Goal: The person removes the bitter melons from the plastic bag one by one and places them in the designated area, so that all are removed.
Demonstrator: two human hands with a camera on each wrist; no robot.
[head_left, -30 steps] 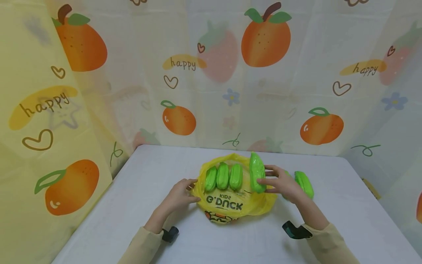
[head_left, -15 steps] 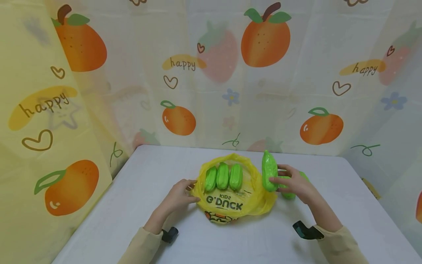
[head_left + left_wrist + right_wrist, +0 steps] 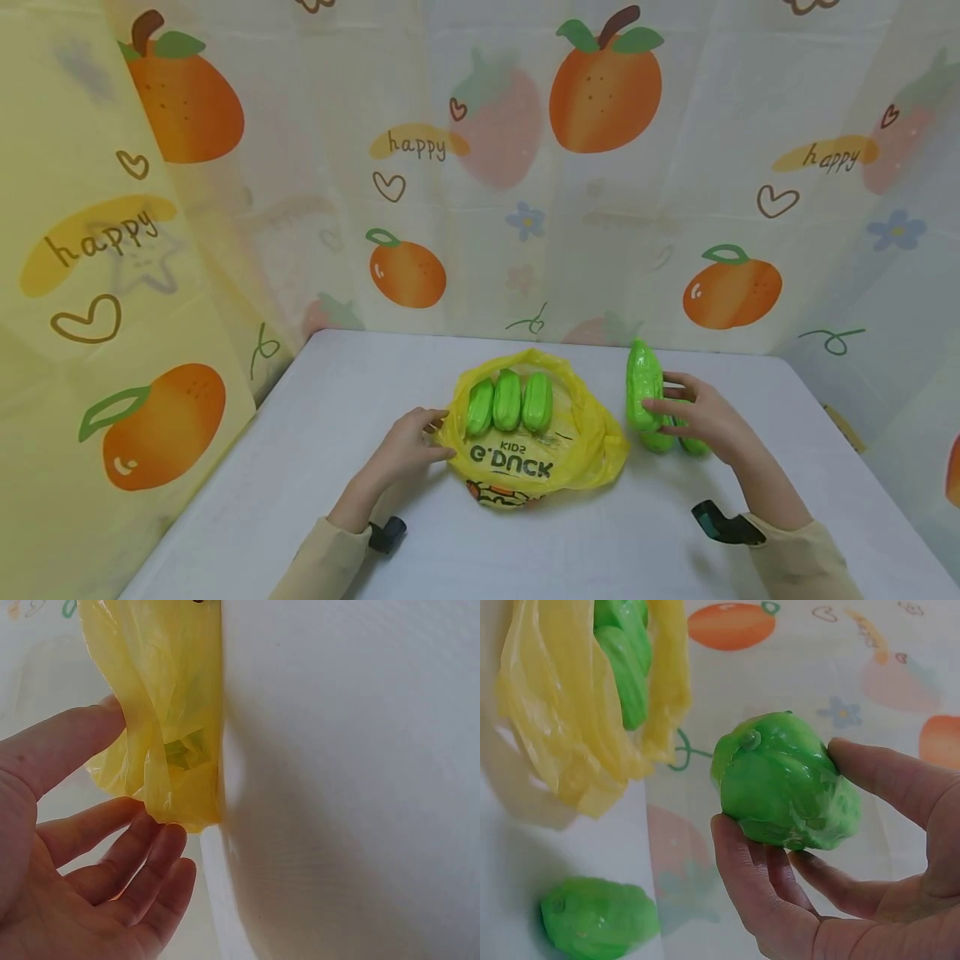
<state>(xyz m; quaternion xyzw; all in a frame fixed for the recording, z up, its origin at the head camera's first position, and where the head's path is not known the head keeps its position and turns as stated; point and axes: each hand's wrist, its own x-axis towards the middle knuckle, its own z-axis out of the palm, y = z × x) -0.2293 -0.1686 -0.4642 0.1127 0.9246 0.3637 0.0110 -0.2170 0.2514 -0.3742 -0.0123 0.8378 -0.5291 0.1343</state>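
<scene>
In the head view my right hand (image 3: 708,417) holds a glossy green bitter melon (image 3: 643,387) upright, to the right of the yellow plastic bag (image 3: 600,446). The right wrist view shows thumb and fingertips around this ridged melon (image 3: 780,784), its stubby end facing the camera. Three similar melons (image 3: 507,400) lie side by side in the bag's open mouth. My left hand (image 3: 405,442) is at the bag's left rim. Seen from the left wrist, thumb and forefinger touch the bag (image 3: 176,772) with a wide gap between them, the other fingers loosely bent.
Two more green melons (image 3: 657,442) lie on the white table (image 3: 570,550), partly covered by the right hand and the held melon. A fruit-printed curtain (image 3: 487,208) stands behind the table and along the left side.
My right hand has moved right with its melon, from over the bag's right edge to above the two melons on the table. The left hand and the bag have stayed put.
</scene>
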